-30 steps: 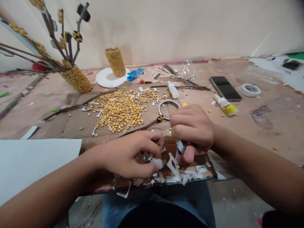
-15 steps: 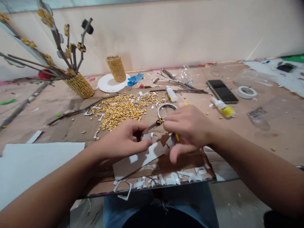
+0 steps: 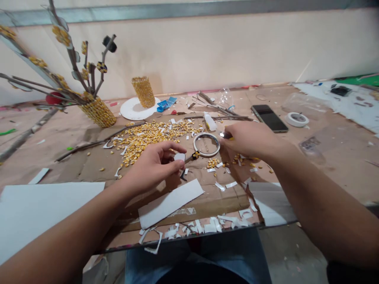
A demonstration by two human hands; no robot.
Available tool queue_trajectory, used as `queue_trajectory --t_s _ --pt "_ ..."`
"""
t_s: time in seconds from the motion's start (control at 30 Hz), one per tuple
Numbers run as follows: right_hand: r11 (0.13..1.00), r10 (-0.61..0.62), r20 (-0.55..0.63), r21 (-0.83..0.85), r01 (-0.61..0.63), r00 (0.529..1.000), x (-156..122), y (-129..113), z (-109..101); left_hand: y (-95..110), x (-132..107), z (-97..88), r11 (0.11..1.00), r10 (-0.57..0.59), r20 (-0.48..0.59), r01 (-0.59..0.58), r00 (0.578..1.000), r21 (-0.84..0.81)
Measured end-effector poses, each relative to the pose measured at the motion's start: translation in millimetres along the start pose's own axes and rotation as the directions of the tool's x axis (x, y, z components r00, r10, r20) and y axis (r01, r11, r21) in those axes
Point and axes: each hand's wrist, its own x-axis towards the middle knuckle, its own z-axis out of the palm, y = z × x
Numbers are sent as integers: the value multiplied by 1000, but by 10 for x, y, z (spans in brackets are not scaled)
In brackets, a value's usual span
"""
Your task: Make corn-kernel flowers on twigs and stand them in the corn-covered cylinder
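Note:
A small white piece of card [image 3: 179,157] is pinched between the thumb and fingers of my left hand [image 3: 160,163]. My right hand [image 3: 247,138] is closed around a small tool [image 3: 225,135] with a shiny end and dark and yellow parts. Most of that tool is hidden by the fingers. Between the hands, a roll of tape [image 3: 206,144] lies flat, and a twig with a dark disc bearing corn kernels [image 3: 196,155] sits beside my left fingertips. A white card strip [image 3: 171,203] rests below my left hand.
Corn kernels [image 3: 145,142] are heaped behind my left hand. A kernel-covered vase [image 3: 99,112] with branches and a kernel-covered cup [image 3: 143,92] stand further back. A glue bottle [image 3: 210,122] and phone [image 3: 269,118] lie beyond my right hand. Paper scraps [image 3: 210,227] litter the front edge.
My right hand has moved away from my left, back and to the right, carrying the tool. My left hand keeps the card piece, now more visible. The camera view has shifted slightly.

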Motion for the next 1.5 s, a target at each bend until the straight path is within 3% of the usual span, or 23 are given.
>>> queue_trajectory --t_s 0.07,0.13,0.23,0.3,0.37,0.6,0.73,0.8,1.03,1.1,1.27,1.5 --pt "1000 17 29 -7 -17 999 -21 32 0 11 -6 15 1000 -8 0 8 1000 2" --pt "1000 1 -50 29 0 999 -49 22 -21 36 -11 39 999 -27 -2 27 1000 -20" --pt "956 -227 -162 153 251 960 -86 -58 -48 78 -17 72 994 -51 4 51 999 -97" --pt "872 -404 -163 231 433 900 -93 -129 -28 92 -20 83 987 -63 28 66 998 -146" --pt "823 -483 -141 264 503 864 -81 -190 24 92 -22 82 983 -70 49 78 996 -169" --pt "821 -510 -87 246 514 856 -47 -235 99 93 -5 51 976 -52 -20 47 998 -213" --pt "834 -490 -127 218 507 862 -66 -223 31 103 16 57 975 -76 -158 40 985 -217" --pt "834 -487 -176 196 516 855 -68 -215 6 87 16 68 987 -36 -217 2 976 -158" --pt "827 -477 -267 187 531 837 -138 -292 -10 -1 10 110 963 94 -236 -29 967 266" --pt "784 -510 -340 193 589 790 -197 -364 -25 -4 11 117 945 159 -235 -78 959 319" --pt "640 -605 -537 111 760 588 -305 -495 -39 32 -16 144 932 258 -156 -203 953 301" --pt "597 -628 -576 76 799 524 -286 -494 4 64 -54 173 871 395 -162 -313 904 379"
